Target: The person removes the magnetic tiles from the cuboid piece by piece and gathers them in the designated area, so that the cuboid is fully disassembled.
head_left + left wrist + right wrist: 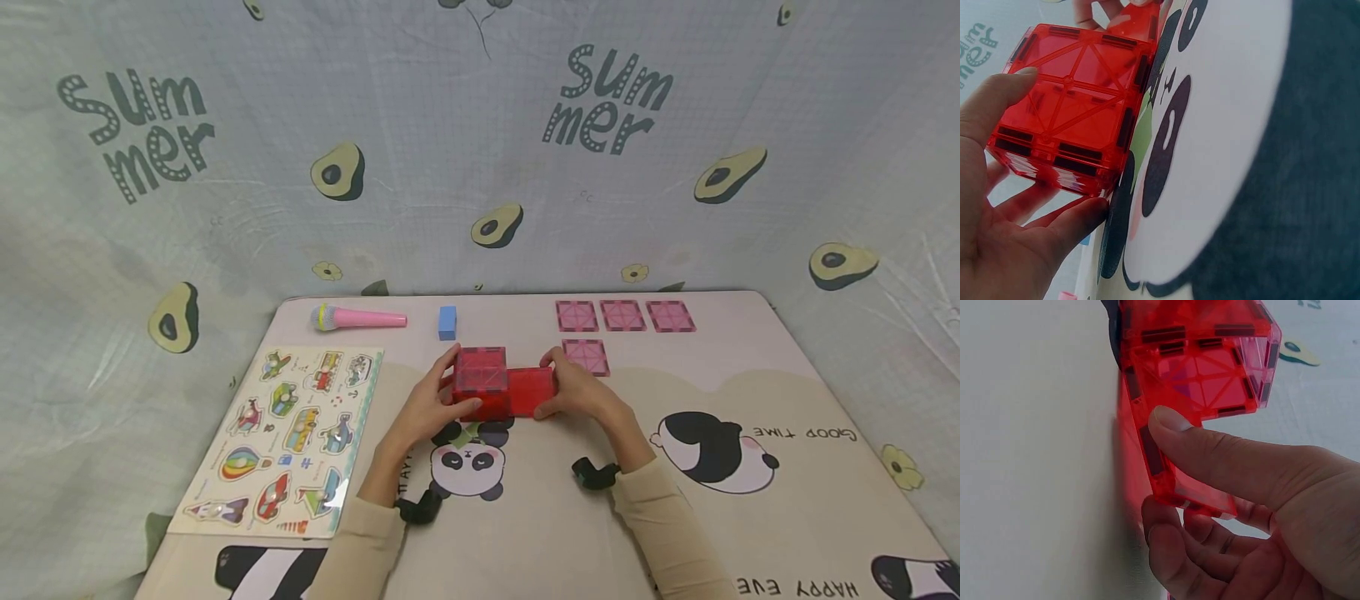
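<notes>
A cube of clear red magnetic tiles (481, 371) stands on the table above the printed panda. My left hand (433, 404) grips its left side; in the left wrist view the thumb lies on one face of the cube (1069, 94) and the fingers bend around another. Against the cube's right side sits a single red magnetic tile (531, 392), low beside it. My right hand (576, 387) holds this tile by its outer end, and the right wrist view shows the thumb on the tile's edge (1154, 450) with curled fingers below. Whether tile and cube are joined cannot be told.
Several pink magnetic tiles (622, 316) lie at the back right, one (587, 357) close behind my right hand. At the back are a blue block (447, 322) and a pink toy microphone (367, 318). A picture puzzle board (281, 442) covers the left side. A patterned cloth (420, 125) hangs behind.
</notes>
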Motion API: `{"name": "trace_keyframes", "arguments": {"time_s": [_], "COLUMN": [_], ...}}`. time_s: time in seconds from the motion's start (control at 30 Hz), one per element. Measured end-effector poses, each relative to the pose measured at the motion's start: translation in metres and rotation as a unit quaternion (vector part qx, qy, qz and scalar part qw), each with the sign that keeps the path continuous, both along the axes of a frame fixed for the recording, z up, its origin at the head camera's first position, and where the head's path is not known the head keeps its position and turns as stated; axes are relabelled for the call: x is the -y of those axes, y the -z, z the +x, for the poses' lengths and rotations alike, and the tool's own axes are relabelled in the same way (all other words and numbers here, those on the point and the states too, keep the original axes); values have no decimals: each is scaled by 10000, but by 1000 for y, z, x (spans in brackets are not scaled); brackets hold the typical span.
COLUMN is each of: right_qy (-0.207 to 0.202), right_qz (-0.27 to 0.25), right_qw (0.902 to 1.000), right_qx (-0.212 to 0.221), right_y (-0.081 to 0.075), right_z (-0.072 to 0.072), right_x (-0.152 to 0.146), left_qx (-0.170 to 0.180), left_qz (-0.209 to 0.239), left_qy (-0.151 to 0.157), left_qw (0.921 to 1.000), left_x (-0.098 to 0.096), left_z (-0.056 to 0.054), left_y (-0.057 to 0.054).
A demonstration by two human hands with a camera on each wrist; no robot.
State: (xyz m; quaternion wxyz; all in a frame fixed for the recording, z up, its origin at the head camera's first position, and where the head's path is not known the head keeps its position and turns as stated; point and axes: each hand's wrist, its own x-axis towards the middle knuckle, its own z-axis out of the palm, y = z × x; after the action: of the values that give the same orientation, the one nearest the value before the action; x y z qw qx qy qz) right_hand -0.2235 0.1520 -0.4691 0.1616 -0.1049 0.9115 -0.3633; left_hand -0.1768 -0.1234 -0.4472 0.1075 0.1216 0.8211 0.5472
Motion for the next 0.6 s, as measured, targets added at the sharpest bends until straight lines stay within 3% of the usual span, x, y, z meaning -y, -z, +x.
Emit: {"name": "trace_keyframes", "arguments": {"time_s": [0.6], "right_qy": [-300], "right_qz": [-491], "right_qw": [9983], "right_qx": [37], "right_y": [-9], "right_z": [0], "right_x": [-7], "left_qx": [54], "left_qz": [34], "left_qy": [17], "left_qw": [10000], "left_x": [0], "left_z": [-1], "left_y": [-2]}}
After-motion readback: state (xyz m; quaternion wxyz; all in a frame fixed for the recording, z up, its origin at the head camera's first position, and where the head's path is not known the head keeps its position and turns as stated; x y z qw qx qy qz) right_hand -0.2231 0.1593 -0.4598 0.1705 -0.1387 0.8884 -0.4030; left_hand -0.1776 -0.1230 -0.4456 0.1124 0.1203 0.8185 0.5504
